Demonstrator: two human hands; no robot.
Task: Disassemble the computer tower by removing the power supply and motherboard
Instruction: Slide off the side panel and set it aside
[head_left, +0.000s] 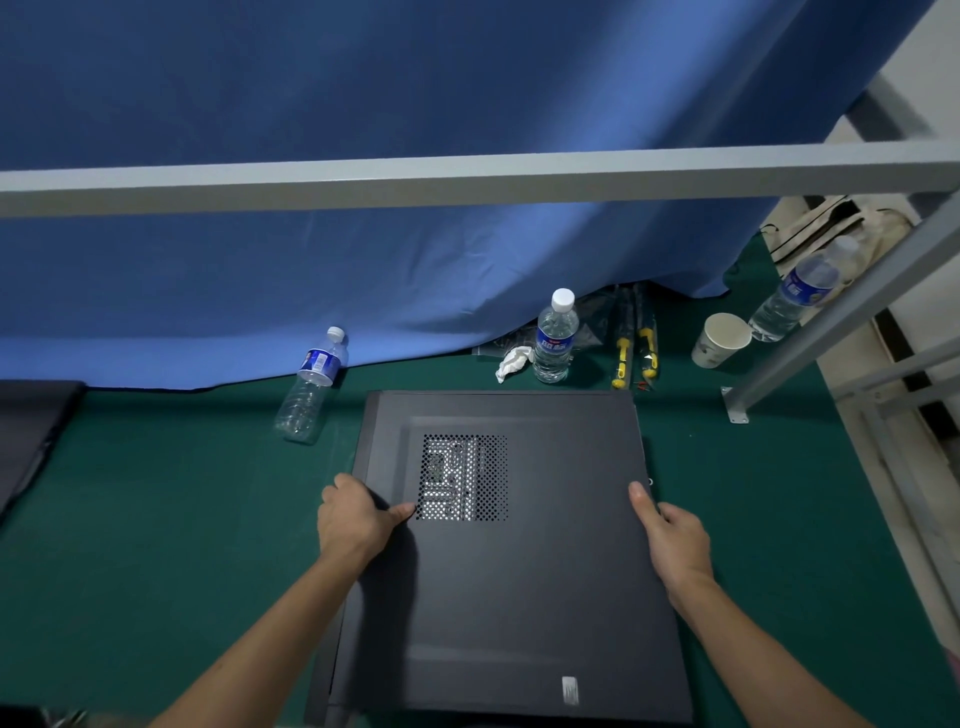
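Flat on its side near the middle of the green felt-covered desk (156, 519) lies the black metal computer tower (519, 597), its side panel still on and facing up, with a square perforated vent (464, 478) showing pale parts beneath. The left hand (353, 517) grips the panel's left edge, fingers curled over the rim and thumb laid flat on top beside the vent. The right hand (672, 540) grips the right edge likewise, thumb on top, fingers wrapped out of sight.

Behind the tower stands a clear plastic water bottle with a white cap (556, 338), part full, upright. A second, nearly empty clear bottle (311, 387) leans at the back left, and a third (795, 296) lies tilted at the far right, next to a white paper cup (719, 340) tipped on its side; what it holds cannot be told. A crumpled white tissue (511, 362) and two yellow-handled screwdrivers (634, 353) lie close to the upright bottle.

A blue cloth curtain (415, 93) hangs behind the desk, crossed by a grey metal frame bar (467, 179). Bare green felt shows on both sides of the tower
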